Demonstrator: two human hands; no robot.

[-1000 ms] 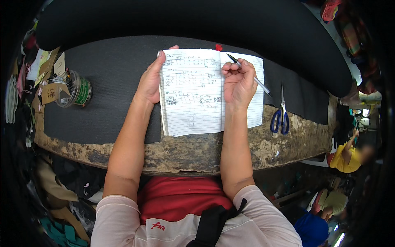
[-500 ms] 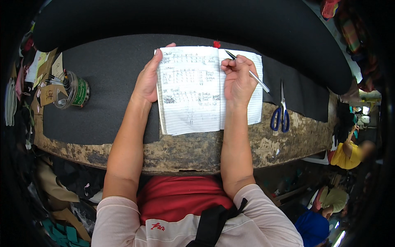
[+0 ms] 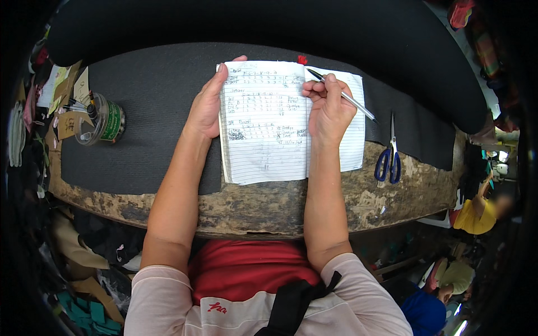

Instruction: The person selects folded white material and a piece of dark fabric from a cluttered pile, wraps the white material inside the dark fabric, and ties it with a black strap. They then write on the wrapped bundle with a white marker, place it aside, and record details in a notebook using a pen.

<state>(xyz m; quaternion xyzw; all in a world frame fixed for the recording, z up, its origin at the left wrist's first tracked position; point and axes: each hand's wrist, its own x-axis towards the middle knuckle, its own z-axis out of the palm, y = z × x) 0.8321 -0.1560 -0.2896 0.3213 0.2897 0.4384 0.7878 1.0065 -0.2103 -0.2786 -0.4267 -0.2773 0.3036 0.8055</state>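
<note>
An open notebook (image 3: 263,159) with lined pages and handwriting on its left page lies before me, partly over black cloth. Its left edge is gripped by my left hand (image 3: 208,106), thumb on the page side and the other fingers mostly hidden behind. Between the fingers of my right hand (image 3: 332,115) is a pen (image 3: 358,105) with a black tip and pale barrel. That hand rests over the right page, and the pen tip points up and left near the top of the fold. A red tuft (image 3: 302,59) shows at the notebook's top edge.
Scissors with blue handles (image 3: 388,165) lie right of the notebook on the worn wooden table (image 3: 263,210). Black cloth (image 3: 140,140) covers much of the tabletop, with a large black roll (image 3: 263,28) behind. A clear jar (image 3: 112,123) stands left. Several people are at the far right.
The whole view has shifted slightly, so the notebook, jar and scissors appear a little further right. My right hand has tilted the pen a bit; both hands keep their holds.
</note>
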